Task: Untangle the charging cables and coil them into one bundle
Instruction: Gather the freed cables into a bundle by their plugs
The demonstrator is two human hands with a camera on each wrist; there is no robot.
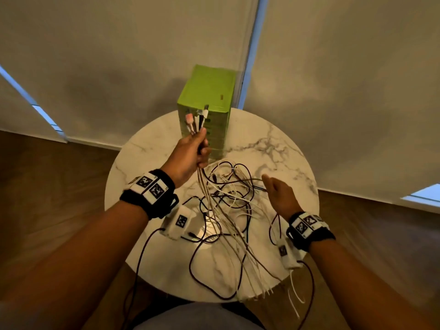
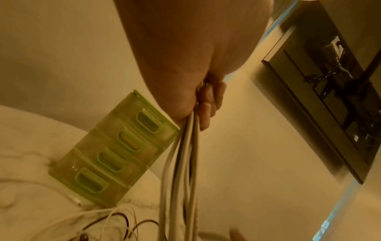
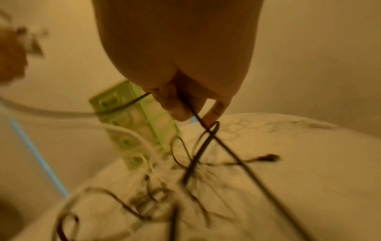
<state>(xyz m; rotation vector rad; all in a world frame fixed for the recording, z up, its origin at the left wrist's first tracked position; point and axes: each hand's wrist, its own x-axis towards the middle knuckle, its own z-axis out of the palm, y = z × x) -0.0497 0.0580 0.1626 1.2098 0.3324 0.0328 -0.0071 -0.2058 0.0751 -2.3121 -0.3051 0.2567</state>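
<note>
My left hand point(image 1: 190, 153) is raised above the round marble table point(image 1: 273, 144) and grips a bunch of mostly white charging cables point(image 2: 181, 163). Their plug ends point(image 1: 197, 117) stick up out of the fist, and the strands hang down over the table's near edge. A loose tangle of dark and white cables point(image 1: 228, 194) lies on the tabletop between my hands. To the right of the tangle, my right hand point(image 1: 279, 194) pinches a thin dark cable point(image 3: 206, 130) between thumb and fingertips point(image 3: 177, 106). That cable runs down into the tangle.
A green plastic drawer box point(image 1: 207, 103) stands at the table's far edge, just behind my left hand. Wrist-camera leads hang from both wrists past the near rim. Wooden floor surrounds the table, and pale blinds hang behind. A dark wall-mounted panel point(image 2: 329, 97) shows in the left wrist view.
</note>
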